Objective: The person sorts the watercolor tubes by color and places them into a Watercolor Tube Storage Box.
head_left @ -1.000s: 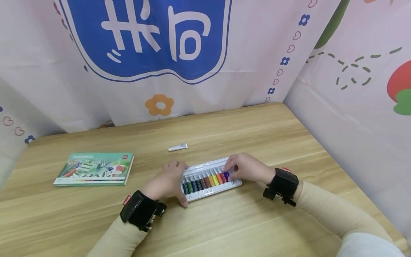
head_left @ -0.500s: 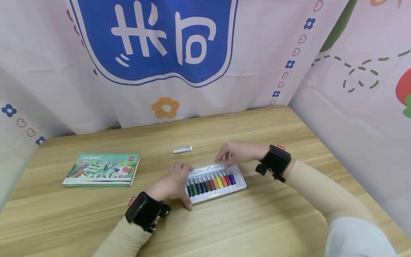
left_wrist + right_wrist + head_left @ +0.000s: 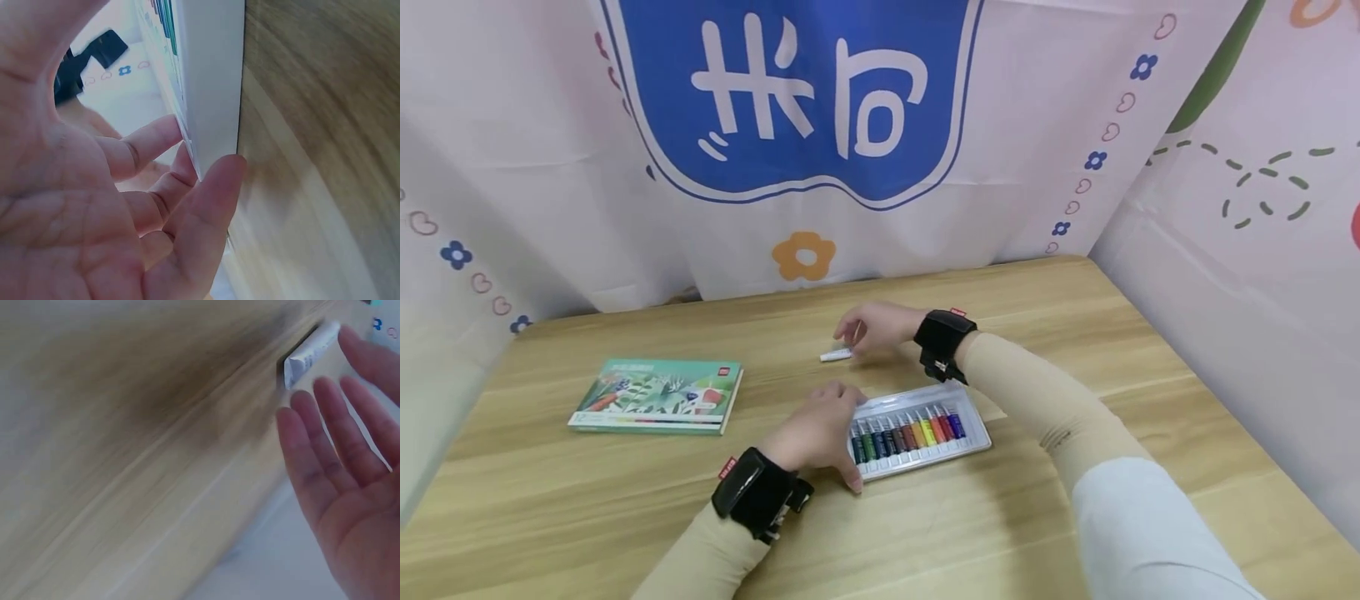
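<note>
A white tray [image 3: 976, 417] holds a row of coloured paint tubes [image 3: 906, 435], dark greens at the left through yellow and red to violet. My left hand [image 3: 818, 429] grips its left end, thumb at the near corner and fingers toward the far one. In the left wrist view, fingertips press the white side wall [image 3: 212, 81]. Beyond the tray, my right hand [image 3: 880, 325] reaches over a small white paint tube [image 3: 835, 356] lying on the table. The right wrist view shows its fingers extended beside this tube [image 3: 312, 353], not wrapped round it.
To the left lies a green illustrated box [image 3: 658, 396] on the wooden table [image 3: 587, 500]. A printed white cloth [image 3: 715, 242] hangs behind the table's back edge, and another covers the right side. Black cameras are strapped to both wrists.
My right hand has left the violet end of the tray and moved back and left to the white paint tube. The left hand stays at the tray's end. The head view has shifted slightly.
</note>
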Motion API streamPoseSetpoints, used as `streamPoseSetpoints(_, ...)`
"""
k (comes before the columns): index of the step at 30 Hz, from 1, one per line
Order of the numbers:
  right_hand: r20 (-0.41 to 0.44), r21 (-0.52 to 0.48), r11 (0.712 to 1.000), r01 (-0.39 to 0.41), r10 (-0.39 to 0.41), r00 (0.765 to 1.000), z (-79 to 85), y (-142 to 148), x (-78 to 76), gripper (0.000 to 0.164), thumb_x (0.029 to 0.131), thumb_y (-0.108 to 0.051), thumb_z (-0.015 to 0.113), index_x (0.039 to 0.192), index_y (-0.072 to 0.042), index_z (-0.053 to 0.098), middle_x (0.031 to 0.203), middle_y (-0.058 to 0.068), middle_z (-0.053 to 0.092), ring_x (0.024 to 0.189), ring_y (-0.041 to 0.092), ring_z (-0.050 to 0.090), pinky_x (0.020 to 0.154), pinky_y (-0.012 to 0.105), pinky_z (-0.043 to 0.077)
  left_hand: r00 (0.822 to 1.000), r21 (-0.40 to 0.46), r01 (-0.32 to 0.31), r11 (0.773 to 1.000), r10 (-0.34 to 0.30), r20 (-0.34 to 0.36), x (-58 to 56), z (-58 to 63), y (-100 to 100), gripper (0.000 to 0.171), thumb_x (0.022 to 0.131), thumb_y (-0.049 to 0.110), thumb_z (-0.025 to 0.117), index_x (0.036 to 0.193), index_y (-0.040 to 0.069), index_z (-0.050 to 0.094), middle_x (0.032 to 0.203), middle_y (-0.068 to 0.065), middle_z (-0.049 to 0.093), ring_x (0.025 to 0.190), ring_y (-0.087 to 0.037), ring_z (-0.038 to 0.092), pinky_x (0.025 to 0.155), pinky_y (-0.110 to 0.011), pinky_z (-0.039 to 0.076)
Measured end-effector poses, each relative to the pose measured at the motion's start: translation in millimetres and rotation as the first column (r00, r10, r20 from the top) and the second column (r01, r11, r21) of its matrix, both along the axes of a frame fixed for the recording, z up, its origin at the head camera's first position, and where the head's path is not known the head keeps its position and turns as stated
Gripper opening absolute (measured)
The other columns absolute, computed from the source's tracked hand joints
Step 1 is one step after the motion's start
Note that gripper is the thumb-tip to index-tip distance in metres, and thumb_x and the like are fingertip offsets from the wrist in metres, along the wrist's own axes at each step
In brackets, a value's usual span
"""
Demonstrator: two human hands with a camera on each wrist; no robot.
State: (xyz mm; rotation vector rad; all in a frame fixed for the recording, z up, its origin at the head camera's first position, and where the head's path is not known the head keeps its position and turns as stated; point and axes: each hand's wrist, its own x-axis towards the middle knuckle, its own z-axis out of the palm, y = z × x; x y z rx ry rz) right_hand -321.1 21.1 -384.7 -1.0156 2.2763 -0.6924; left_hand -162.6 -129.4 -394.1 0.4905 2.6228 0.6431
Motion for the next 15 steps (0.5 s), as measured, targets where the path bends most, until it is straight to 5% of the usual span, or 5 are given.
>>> streamPoseSetpoints(8, -0.084, 0.043, 0.998, 0.043, -0.039, 0.996, -12.3, -16, -1.1, 0.02, 0.085, -0.003, 0.082, 0.104, -0.005, 0.076, 0.097, 0.002, 0.072, 0.089, 0.013, 0.062, 0.078, 0.02, 0.051, 1.0, 0.002, 0.0, 1.0, 0.0, 0.012, 1.3, 1.0, 7, 0.108, 0.046, 0.028, 0.106, 0.137, 0.0, 0.054, 0.136, -0.021, 0.051, 0.123, -0.037, 0.046, 0.11, -0.054, 0.042)
streamPoseSetpoints(15, -0.056, 0.003, 0.997, 0.074, -0.074, 0.996, -17.0, -17, 4.7, 0.013, 0.083, 0.001, 0.082, 0.09, -0.008, 0.074, 0.085, 0.0, 0.069, 0.076, 0.013, 0.059, 0.065, 0.021, 0.048, 1.0, 0.006, -0.003, 1.0, 0.003, 0.008, -0.7, 0.1, 2, 0.108, 0.047, 0.026, 0.106, 0.137, 0.0, 0.054, 0.135, -0.021, 0.051, 0.122, -0.036, 0.046, 0.11, -0.053, 0.042)
